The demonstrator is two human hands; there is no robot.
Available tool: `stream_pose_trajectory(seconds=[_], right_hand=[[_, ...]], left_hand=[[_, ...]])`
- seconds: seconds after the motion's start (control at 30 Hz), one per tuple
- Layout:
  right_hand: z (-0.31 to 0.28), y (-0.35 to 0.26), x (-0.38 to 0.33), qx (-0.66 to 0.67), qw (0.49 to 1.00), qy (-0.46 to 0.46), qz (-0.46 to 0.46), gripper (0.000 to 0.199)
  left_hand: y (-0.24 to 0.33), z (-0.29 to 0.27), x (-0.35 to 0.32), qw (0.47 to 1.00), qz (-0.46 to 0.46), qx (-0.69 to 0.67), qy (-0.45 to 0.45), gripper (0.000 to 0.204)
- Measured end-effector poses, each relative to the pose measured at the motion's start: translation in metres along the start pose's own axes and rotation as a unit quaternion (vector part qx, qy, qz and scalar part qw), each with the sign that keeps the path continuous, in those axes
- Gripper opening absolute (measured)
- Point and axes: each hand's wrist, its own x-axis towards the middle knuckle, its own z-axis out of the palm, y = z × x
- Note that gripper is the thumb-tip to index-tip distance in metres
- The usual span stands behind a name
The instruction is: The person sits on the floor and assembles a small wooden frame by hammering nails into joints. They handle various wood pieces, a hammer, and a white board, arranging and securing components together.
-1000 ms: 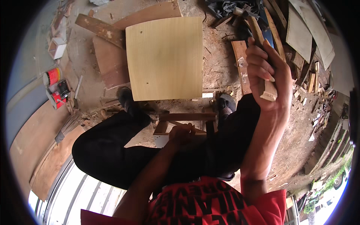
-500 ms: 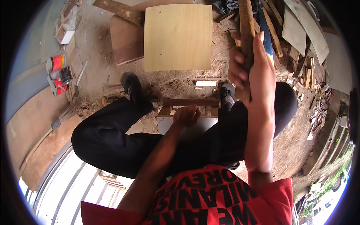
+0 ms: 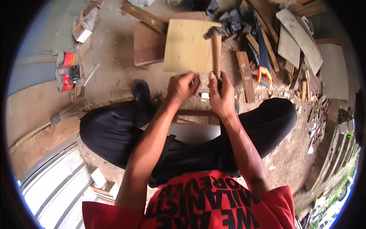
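Note:
My right hand (image 3: 222, 95) grips the lower handle of a hammer (image 3: 216, 55). The hammer's dark head is at the far end, in front of the right side of a pale square wooden board (image 3: 188, 47). To its left, my left hand (image 3: 183, 88) is closed with curled fingers just short of the board's near edge. Whatever it holds, if anything, is hidden. Small dark spots mark the board's face. Between my legs a brown wooden bar (image 3: 196, 113) lies beyond a white surface (image 3: 196, 132).
A handsaw (image 3: 264, 57) with an orange handle lies at the right beside a brown plank (image 3: 245, 76) and scrap boards. Brown panels (image 3: 148, 44) lie behind the board. Red cans (image 3: 65, 84) stand at left near a broom (image 3: 68, 111). Wood chips litter the ground.
My right hand has come down and left with the hammer, whose head now shows. My left hand has moved away from my lap toward the board. The view has shifted.

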Motion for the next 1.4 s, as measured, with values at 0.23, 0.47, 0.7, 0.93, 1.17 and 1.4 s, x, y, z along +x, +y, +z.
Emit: stream_pose_trajectory(seconds=[0.23, 0.47, 0.7, 0.93, 1.17, 1.4], right_hand=[[0.0, -0.028, 0.034, 0.027, 0.999, 0.012, 0.041, 0.034], [-0.005, -0.015, 0.01, 0.033, 0.997, 0.015, 0.064, 0.036], [-0.013, -0.034, -0.008, 0.097, 0.985, -0.022, 0.138, 0.034], [-0.013, -0.038, 0.008, 0.118, 0.977, 0.012, 0.177, 0.026], [-0.003, -0.053, 0.026, 0.167, 0.963, 0.007, 0.213, 0.025], [-0.001, -0.074, 0.05, 0.165, 0.97, 0.009, 0.177, 0.026]], left_hand=[[0.01, -0.102, 0.12, 0.991, -0.087, 0.096, -0.046, 0.028], [0.042, -0.116, 0.134, 0.945, -0.033, 0.199, -0.258, 0.022], [0.067, -0.141, 0.1, 0.892, -0.038, 0.242, -0.38, 0.033], [0.089, -0.159, 0.102, 0.863, -0.136, 0.218, -0.436, 0.047], [0.072, -0.156, 0.118, 0.852, -0.133, 0.23, -0.451, 0.046], [0.054, -0.149, 0.142, 0.856, -0.097, 0.234, -0.451, 0.047]])
